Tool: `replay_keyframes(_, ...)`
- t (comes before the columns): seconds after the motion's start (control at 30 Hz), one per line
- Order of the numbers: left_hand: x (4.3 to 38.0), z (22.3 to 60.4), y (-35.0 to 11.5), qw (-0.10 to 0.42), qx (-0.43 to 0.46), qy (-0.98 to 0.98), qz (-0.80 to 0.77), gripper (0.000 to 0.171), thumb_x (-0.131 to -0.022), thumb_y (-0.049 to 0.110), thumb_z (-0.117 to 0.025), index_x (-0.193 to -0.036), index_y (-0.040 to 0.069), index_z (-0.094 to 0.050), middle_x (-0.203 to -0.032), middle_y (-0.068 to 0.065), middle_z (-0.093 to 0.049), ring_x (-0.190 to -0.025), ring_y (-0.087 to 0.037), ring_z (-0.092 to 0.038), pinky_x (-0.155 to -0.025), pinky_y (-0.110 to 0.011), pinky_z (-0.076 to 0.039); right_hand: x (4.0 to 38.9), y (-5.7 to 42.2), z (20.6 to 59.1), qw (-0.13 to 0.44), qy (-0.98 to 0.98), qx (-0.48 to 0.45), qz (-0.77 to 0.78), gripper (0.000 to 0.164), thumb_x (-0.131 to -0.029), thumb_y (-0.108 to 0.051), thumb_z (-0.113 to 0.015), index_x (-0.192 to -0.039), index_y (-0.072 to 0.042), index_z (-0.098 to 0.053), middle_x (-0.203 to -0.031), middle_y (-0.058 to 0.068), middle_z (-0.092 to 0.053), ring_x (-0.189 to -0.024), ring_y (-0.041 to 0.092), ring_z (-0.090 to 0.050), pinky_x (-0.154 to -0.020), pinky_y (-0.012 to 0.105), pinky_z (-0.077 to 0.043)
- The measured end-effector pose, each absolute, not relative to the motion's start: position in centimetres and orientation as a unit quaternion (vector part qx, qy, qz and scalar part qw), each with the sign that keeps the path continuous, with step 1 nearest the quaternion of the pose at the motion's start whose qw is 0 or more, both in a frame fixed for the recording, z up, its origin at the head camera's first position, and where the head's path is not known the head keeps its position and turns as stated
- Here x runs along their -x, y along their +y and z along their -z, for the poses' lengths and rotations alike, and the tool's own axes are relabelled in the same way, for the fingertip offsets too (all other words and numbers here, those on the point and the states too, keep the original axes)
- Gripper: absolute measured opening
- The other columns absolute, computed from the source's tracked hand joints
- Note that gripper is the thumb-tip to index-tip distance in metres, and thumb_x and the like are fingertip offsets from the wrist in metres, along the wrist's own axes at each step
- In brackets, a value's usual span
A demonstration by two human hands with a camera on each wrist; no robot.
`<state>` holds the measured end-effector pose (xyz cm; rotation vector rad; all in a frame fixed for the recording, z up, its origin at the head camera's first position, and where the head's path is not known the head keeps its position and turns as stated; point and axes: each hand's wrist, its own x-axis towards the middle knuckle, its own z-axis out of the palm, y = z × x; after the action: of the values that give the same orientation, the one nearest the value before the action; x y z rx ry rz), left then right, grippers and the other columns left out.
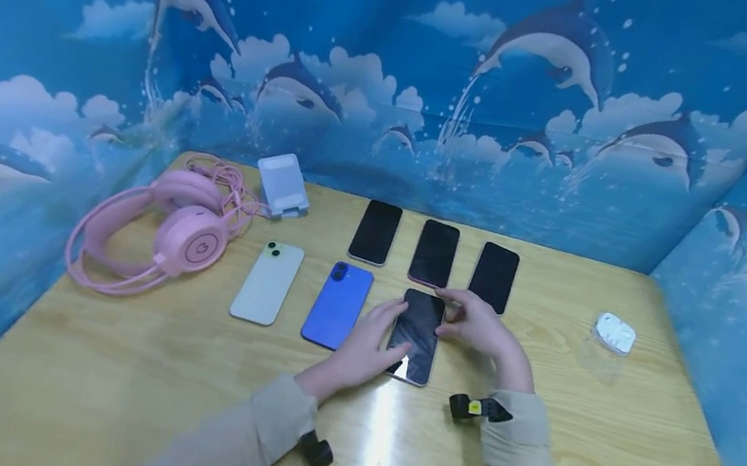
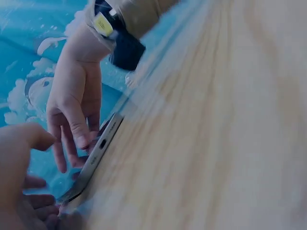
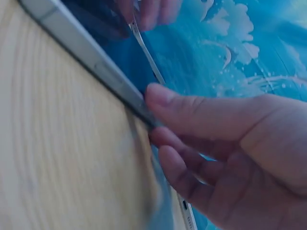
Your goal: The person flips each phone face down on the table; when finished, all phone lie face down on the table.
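A black-screened phone (image 1: 418, 331) lies face up on the wooden table between the two hands. My left hand (image 1: 364, 351) is along its left side, fingertips at the upper left edge and thumb over the lower screen. At the right edge, my right hand (image 1: 480, 325) has its thumb by the phone's side and its fingers near the top right corner. In the right wrist view, the thumb and fingertips of the right hand (image 3: 230, 129) meet the phone's edge (image 3: 105, 72). The left wrist view shows the phone's bottom edge with its port (image 2: 100, 146) close over the table.
Behind lie three dark-screened phones (image 1: 376, 232), in a row. To the left are a blue phone (image 1: 337, 305), a pale green phone (image 1: 267, 281), pink headphones (image 1: 194, 240) and a light stand (image 1: 284, 183). Cased white earphones (image 1: 614, 334) lie at right. Dolphin-printed curtains (image 1: 389, 137) enclose the table.
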<state>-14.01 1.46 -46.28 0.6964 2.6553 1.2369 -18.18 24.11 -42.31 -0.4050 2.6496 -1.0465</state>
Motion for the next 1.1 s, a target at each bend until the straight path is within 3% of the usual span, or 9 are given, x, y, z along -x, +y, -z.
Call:
replay_keyframes(0.23,13.5,46.9,1.0,0.083,-0.246,0.877,-0.405,0.077,-0.091,0.042,-0.060,-0.150,0.005,-0.026,-0.155,-0.009,-0.025,-0.141,-0.025,-0.023,-0.113,-0.042,-0.022,18.7,25.3,44.7,0.125,0.877,0.176,0.430,0.069,-0.074,-0.005,-0.081,-0.137,-0.007,-0.052,-0.097,0.009,-0.055,-0.084,0.022,-0.052,-0.070,0.030,-0.049)
replay_keyframes(0.43,14.1,46.8,1.1,0.095,-0.273,0.883,-0.369,0.103,-0.079,0.056,-0.068,-0.153,0.007,-0.015,-0.158,-0.007,-0.016,-0.142,-0.024,-0.018,-0.113,-0.043,-0.022,19.2,26.3,45.5,0.102,0.864,0.177,0.459,0.069,-0.072,-0.011,-0.084,-0.135,-0.013,-0.055,-0.086,0.008,-0.053,-0.073,0.021,-0.050,-0.062,0.026,-0.044)
replay_keyframes(0.57,14.3,46.9,1.2,0.089,-0.294,0.889,-0.340,0.115,-0.073,0.057,-0.075,-0.153,0.006,-0.011,-0.159,-0.008,-0.013,-0.143,-0.023,-0.016,-0.114,-0.041,-0.020,19.2,26.3,45.2,0.110,0.874,0.166,0.444,0.071,-0.072,-0.013,-0.084,-0.136,-0.013,-0.054,-0.093,0.010,-0.050,-0.073,0.022,-0.045,-0.061,0.028,-0.043)
replay_keyframes(0.77,14.2,47.0,1.3,0.083,-0.297,0.892,-0.331,0.114,-0.072,0.053,-0.077,-0.153,0.005,-0.012,-0.158,-0.009,-0.015,-0.142,-0.024,-0.019,-0.113,-0.041,-0.021,19.0,25.8,44.7,0.120,0.891,0.157,0.410,0.074,-0.072,-0.016,-0.084,-0.138,-0.009,-0.051,-0.113,0.010,-0.048,-0.077,0.022,-0.042,-0.067,0.033,-0.041)
replay_keyframes(1.1,14.0,46.9,1.7,0.100,-0.282,0.890,-0.344,0.115,-0.071,0.053,-0.079,-0.153,0.007,-0.012,-0.158,-0.008,-0.016,-0.141,-0.024,-0.021,-0.112,-0.042,-0.025,18.8,26.0,45.1,0.125,0.896,0.134,0.404,0.069,-0.073,-0.015,-0.083,-0.135,-0.011,-0.054,-0.105,0.009,-0.046,-0.078,0.023,-0.042,-0.065,0.035,-0.040)
